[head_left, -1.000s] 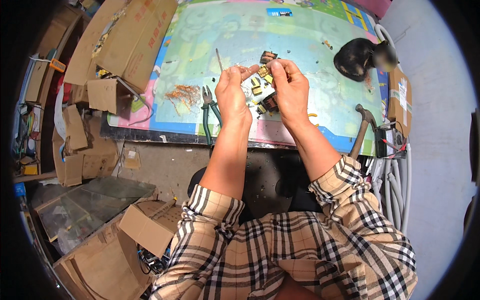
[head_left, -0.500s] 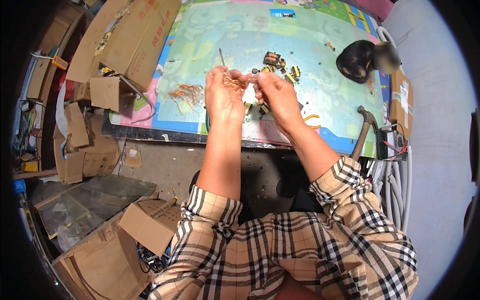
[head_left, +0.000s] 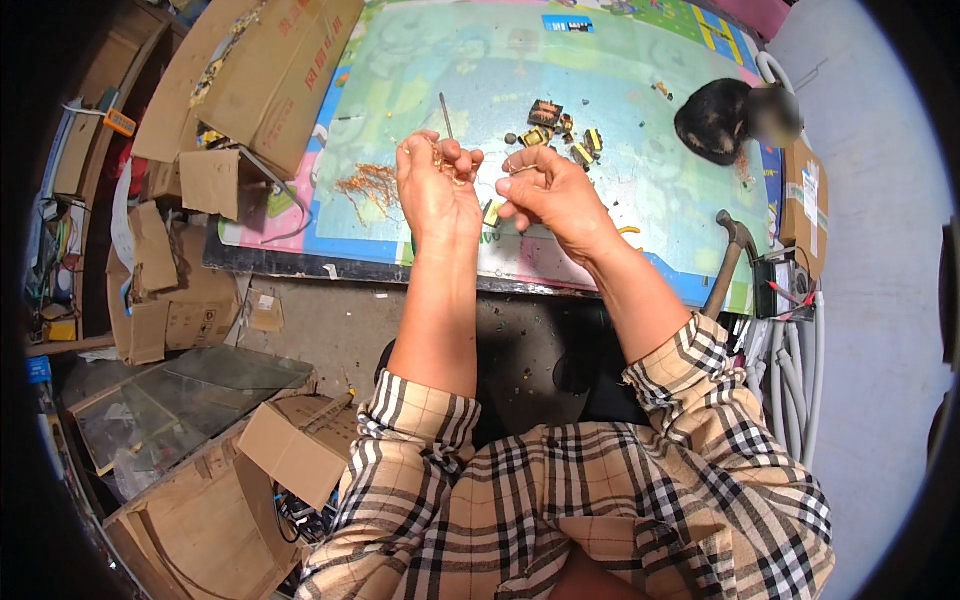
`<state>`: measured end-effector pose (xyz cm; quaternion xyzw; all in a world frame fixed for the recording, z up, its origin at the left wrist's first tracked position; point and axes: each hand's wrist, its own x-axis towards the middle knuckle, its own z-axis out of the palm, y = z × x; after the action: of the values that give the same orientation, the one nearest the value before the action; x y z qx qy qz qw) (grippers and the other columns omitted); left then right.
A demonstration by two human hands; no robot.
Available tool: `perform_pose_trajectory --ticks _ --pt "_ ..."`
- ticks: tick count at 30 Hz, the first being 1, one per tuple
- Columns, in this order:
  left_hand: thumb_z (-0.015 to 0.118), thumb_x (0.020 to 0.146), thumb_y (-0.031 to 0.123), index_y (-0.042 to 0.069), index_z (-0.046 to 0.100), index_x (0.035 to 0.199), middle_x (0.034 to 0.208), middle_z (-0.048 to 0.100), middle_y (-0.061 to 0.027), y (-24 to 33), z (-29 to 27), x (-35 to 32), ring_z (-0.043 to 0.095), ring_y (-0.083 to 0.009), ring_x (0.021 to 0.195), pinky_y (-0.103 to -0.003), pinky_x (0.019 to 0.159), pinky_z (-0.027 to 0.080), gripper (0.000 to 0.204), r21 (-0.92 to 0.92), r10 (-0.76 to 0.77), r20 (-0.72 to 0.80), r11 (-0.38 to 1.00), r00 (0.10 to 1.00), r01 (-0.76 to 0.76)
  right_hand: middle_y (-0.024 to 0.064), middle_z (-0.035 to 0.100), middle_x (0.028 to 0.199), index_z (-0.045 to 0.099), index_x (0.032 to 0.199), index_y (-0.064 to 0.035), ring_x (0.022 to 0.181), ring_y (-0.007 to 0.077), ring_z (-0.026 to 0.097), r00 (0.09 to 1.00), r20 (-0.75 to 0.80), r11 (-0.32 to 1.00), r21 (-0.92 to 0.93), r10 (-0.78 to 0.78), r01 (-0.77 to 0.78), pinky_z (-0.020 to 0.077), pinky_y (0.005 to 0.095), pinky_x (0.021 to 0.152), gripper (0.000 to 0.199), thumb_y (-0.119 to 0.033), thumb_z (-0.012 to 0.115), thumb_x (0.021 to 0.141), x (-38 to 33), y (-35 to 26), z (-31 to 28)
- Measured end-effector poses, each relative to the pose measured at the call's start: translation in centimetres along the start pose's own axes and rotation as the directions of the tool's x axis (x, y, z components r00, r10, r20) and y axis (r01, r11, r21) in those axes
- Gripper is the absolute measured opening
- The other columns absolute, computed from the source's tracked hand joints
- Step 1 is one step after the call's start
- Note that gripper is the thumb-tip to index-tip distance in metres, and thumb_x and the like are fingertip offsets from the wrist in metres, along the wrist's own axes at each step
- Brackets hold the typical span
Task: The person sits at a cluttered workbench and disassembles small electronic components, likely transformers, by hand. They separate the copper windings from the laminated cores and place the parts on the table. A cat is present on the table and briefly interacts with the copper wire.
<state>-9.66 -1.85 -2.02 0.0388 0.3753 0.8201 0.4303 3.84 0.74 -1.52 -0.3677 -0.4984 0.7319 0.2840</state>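
Observation:
My left hand [head_left: 440,200], palm up with curled fingers, holds a loose tangle of copper wire [head_left: 447,170]. To its right, my right hand [head_left: 560,200] has thumb and fingers drawn together in a pinch; whatever lies between them is too fine to make out. A small gap separates the two hands. Just beyond the left fingers a thin dark metal rod [head_left: 446,116] points away from me. On the left of the tabletop lies a heap of copper wire [head_left: 368,187]. Small transformers with yellow tape and black cores [head_left: 545,112] cluster beyond my right hand.
A hammer [head_left: 732,250] lies at the table's right edge. Farther back is a black furry animal [head_left: 712,122]. An open cardboard box [head_left: 285,80] stands at the left of the patterned table mat [head_left: 400,80]. Yellow-handled pliers [head_left: 629,230] show partly behind my right wrist.
My hands have moved apart: the left slightly to the left with the copper wire, the right slightly to the right. Half a second ago their fingertips met.

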Motion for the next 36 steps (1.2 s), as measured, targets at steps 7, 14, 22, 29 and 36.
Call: perform_pose_trajectory --ticks 7,14,22,29,36 --pt "0.041 0.101 0.022 0.005 0.05 0.095 0.071 0.048 -0.0033 -1.1 0.1 -0.2 0.041 -0.0107 0.055 -0.028 0.056 0.044 0.02 0.268 -0.018 0.106 0.963 0.994 -0.011 0.0048 0.063 0.074 0.059 0.097 0.0001 0.063 0.0097 0.059 0.982 -0.078 0.985 0.003 -0.174 0.175 0.0477 0.022 0.057 0.012 -0.006 0.062 0.088 0.5 -0.5 -0.9" --pt "0.047 0.098 0.017 0.005 0.051 0.099 0.082 0.05 -0.0002 -2.8 1.5 -2.1 0.042 -0.0066 0.062 -0.023 0.059 0.04 0.013 0.572 -0.385 0.288 0.803 0.877 0.164 0.006 0.064 0.069 0.063 0.084 0.0037 0.058 0.0087 0.061 0.96 -0.099 0.917 -0.336 -0.262 0.216 0.0471 0.0233 0.05 0.008 -0.004 0.061 0.086 0.6 -1.6 -3.4" --pt "0.057 0.089 0.003 -0.003 0.053 0.11 0.098 0.06 -0.0056 -3.2 1.5 -2.5 0.055 -0.0117 0.09 -0.024 0.082 0.043 0.022 0.78 -0.409 0.436 0.616 0.802 -0.109 0.0051 0.063 0.068 0.064 0.086 0.0031 0.06 0.0096 0.06 0.967 -0.068 0.865 -0.466 -0.245 0.186 0.0469 0.026 0.054 0.009 -0.006 0.063 0.084 1.5 -1.2 -5.9" --pt "0.047 0.096 0.01 0.0 0.058 0.092 0.075 0.054 -0.0018 -3.7 1.6 -2.1 0.051 -0.0104 0.075 -0.022 0.071 0.039 0.016 0.809 -0.434 0.392 0.583 0.811 -0.078 0.0008 0.062 0.075 0.063 0.094 -0.0014 0.067 0.0072 0.058 0.976 -0.102 0.975 -0.138 -0.191 0.176 0.0455 0.0205 0.06 0.013 -0.012 0.064 0.087 1.6 -3.2 -8.9" --pt "0.045 0.1 0.023 0.008 0.049 0.089 0.069 0.044 0.0021 -4.6 4.4 -4.2 0.036 -0.0077 0.054 -0.022 0.047 0.027 0.019 0.741 -0.604 0.362 0.649 0.71 0.174 0.0029 0.062 0.081 0.062 0.095 -0.0026 0.065 0.0078 0.057 0.974 -0.12 0.98 -0.089 -0.19 0.18 0.0461 0.0206 0.059 0.012 -0.013 0.064 0.089 1.8 -4.4 -11.2"
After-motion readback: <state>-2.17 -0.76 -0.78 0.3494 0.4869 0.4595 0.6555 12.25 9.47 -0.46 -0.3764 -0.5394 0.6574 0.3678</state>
